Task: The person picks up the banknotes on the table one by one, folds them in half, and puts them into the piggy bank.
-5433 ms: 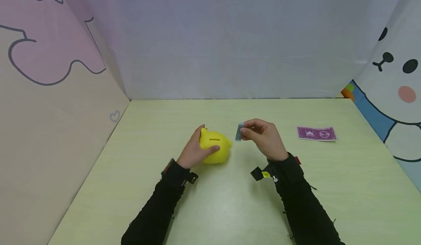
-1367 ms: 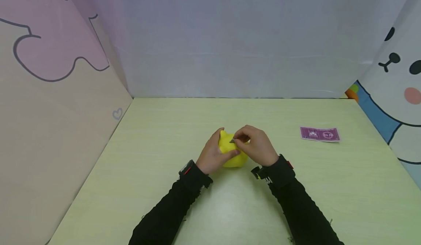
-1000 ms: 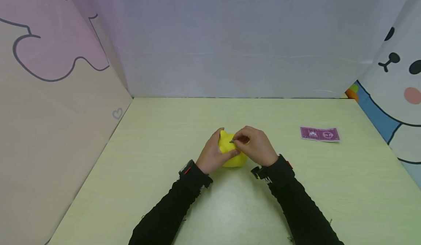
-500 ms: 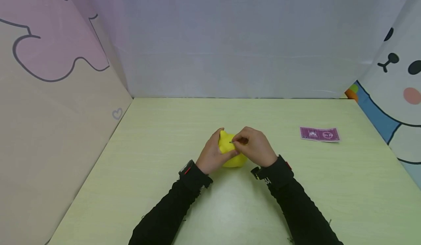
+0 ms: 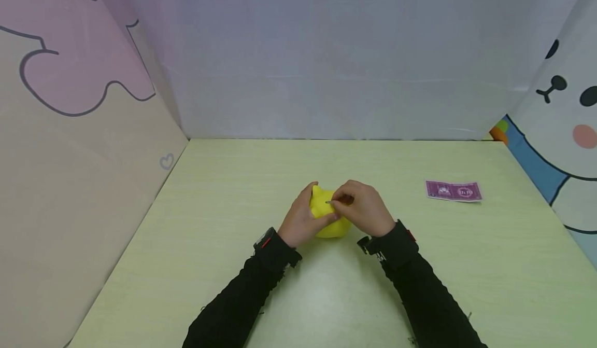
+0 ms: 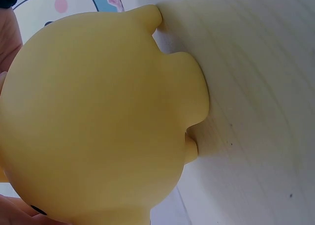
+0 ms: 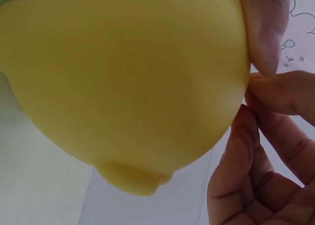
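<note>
Pale counter (image 5: 140,286): my left fingers (image 5: 307,191) grip the yellow piggy bank (image 5: 321,209) at centre; my right fingers (image 5: 342,188) pinch a grey slip (image 5: 328,202) at its top, apparently mostly inserted. Purple banknote (image 5: 453,191) lies outside, rightward.

From head: looks forward and down across surface (image 5: 233,182), well back. From left wrist: faces rightward, very near yellow figure (image 6: 98,112). From right wrist: faces leftward, equally close. Shares figure across all three.
</note>
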`<state>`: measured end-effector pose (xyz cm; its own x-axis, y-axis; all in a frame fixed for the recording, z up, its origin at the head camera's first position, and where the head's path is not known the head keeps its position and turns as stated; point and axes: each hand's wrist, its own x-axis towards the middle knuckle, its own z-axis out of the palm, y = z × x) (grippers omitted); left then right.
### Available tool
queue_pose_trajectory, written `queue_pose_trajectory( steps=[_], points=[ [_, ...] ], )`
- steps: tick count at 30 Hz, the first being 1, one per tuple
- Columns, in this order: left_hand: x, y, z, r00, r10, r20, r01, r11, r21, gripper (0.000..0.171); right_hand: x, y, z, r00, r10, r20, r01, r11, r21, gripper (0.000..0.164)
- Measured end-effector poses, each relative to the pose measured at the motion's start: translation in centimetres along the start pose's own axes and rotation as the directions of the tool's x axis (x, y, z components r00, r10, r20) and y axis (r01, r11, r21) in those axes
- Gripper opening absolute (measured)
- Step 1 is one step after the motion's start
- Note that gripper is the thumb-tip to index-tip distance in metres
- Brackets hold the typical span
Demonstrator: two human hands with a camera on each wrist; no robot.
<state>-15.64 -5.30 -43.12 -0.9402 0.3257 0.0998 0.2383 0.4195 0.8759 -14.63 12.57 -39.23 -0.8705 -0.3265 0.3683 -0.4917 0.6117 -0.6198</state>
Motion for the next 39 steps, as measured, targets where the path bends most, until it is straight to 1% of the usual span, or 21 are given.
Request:
queue_pose_trajectory(
  steps=[14,24,29,34,39],
  points=[
    [0.1,-0.03,0.04,1.0,-0.004,0.006,0.004,1.0,0.024,0.091,0.0,-0.03,0.25,1.0,-0.005,0.006,0.005,0.999,-0.046,0.004],
    [0.1,-0.06,0.09,1.0,-0.014,-0.001,0.014,1.0,0.022,0.09,0.1,0.02,0.36,0.998,-0.054,0.02,0.055,0.996,-0.066,0.004],
    [0.14,-0.17,0.09,1.0,-0.015,-0.005,0.015,1.0,0.024,0.089,0.26,-0.07,0.36,0.998,-0.048,0.035,0.051,0.996,-0.067,0.005],
    [0.09,-0.14,0.02,1.0,-0.009,-0.006,0.01,1.0,0.026,0.089,0.43,-0.21,0.37,0.998,-0.045,0.047,0.049,0.995,-0.089,0.005],
    [0.13,-0.19,0.01,1.0,-0.002,-0.007,0.002,1.0,0.03,0.089,0.29,-0.23,0.46,0.998,-0.05,0.04,0.053,0.994,-0.097,0.006]
  ],
)
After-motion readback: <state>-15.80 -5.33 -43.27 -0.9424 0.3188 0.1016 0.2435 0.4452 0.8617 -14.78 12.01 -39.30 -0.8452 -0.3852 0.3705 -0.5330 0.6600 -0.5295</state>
